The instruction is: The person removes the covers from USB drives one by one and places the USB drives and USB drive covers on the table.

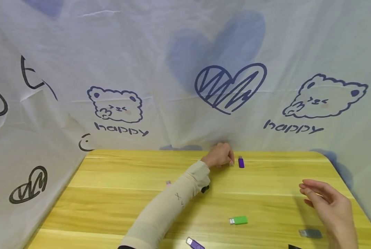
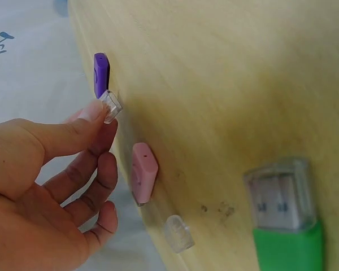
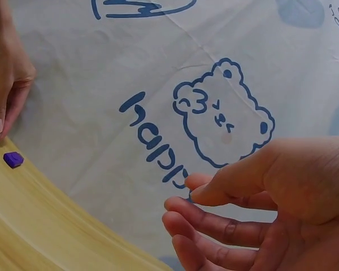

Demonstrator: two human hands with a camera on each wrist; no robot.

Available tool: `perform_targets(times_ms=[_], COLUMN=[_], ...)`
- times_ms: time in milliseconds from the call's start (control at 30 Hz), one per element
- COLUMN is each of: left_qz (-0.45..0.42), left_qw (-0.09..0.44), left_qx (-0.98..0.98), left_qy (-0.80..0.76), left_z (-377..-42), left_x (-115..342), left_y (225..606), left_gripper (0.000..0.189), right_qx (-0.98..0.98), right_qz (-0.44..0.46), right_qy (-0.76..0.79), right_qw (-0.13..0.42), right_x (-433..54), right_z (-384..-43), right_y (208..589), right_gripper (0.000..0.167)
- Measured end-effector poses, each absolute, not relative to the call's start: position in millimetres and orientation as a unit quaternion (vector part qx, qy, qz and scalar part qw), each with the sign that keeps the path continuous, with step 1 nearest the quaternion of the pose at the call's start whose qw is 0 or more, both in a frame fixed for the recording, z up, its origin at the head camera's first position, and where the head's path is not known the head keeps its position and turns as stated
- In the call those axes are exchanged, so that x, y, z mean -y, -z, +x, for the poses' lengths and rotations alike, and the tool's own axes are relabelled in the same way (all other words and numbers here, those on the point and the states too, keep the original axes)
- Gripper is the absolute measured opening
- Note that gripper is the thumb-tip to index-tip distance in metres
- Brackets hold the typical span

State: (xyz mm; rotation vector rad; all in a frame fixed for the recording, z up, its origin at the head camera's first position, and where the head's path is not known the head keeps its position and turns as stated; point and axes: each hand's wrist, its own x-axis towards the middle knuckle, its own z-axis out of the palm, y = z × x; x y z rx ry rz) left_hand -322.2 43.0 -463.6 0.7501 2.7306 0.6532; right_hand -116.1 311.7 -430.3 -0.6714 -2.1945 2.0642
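Note:
At the table's far edge, my left hand (image 1: 220,155) pinches a small clear plastic cap (image 2: 111,107) between thumb and forefinger. Just beyond the cap in the left wrist view lies a purple USB stick (image 2: 101,73), to the right of the hand in the head view. A pink USB stick (image 2: 144,172) and another clear cap (image 2: 179,233) lie on the wood below the left fingers. My right hand (image 1: 333,207) hovers over the table's right side, fingers loosely bent, holding nothing.
A capped green USB stick (image 1: 241,220) lies mid-table, with a second purple one (image 1: 195,243) near the front. A grey one (image 1: 311,233) sits beside the right wrist. Left of my sleeve, a pink item (image 1: 168,183) is partly hidden. Printed cloth (image 1: 173,114) hangs behind the table.

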Motion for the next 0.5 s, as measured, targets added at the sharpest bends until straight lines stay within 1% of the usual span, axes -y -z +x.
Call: perform_targets(times_ms=[200,367,500], left_qz=[0.248,0.260,0.268], left_qw=[0.120,0.103,0.096], left_qx=[-0.938,-0.937,-0.930], left_qy=[-0.211,-0.211,-0.232], left_z=[-324.3,-324.1,-323.1], left_x=[-45.4,-45.9,-44.7], left_y=[466.8,468.5,467.7], left_gripper=[0.006,0.004,0.007], right_qx=[0.723,0.731,0.746], right_qz=[-0.226,-0.226,-0.231], right_qy=[-0.652,-0.643,-0.624], right_qw=[0.024,0.026,0.026], right_x=[-309.6,-308.7,-308.2], right_z=[-116.5,-117.3,-119.1], right_y=[428.6,427.9,428.1], right_gripper=[0.014,0.014,0.015])
